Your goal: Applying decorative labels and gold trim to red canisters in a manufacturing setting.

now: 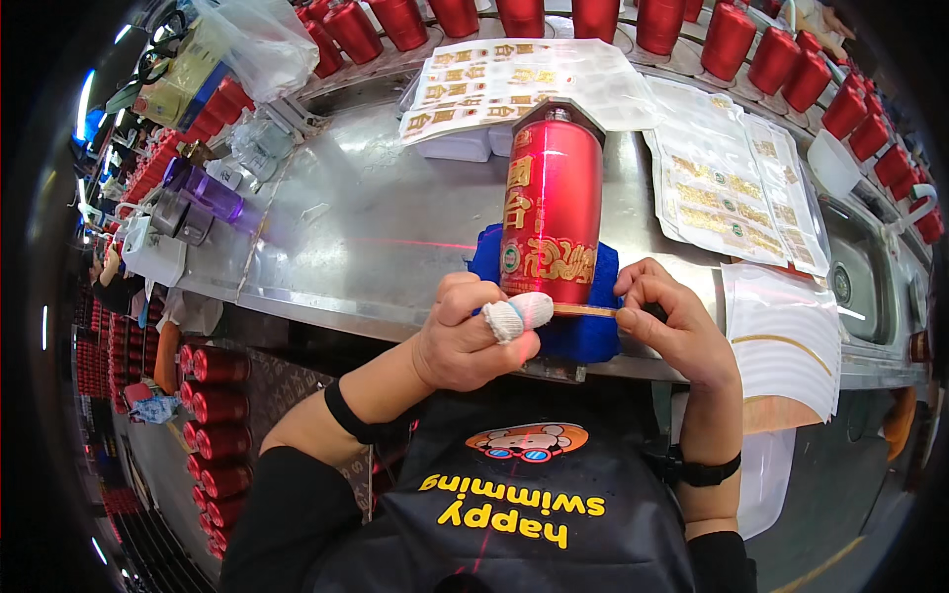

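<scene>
A red bottle (551, 203) with gold decoration lies on its side on a blue cloth pad (589, 331) at the near edge of a steel table (356, 237). A thin gold strip (585, 310) runs across the bottle's base end. My left hand (473, 334), its index finger wrapped in a white cot, presses that strip against the bottle's base. My right hand (670, 321) pinches the strip's other end between thumb and fingers, just right of the bottle.
Sheets of gold stickers (494, 84) lie behind the bottle, more sticker sheets (736, 188) to the right, and a sheet with gold strips (786, 341) at the table's right edge. Rows of red bottles (727, 40) line the far side; others (217, 425) stand lower left.
</scene>
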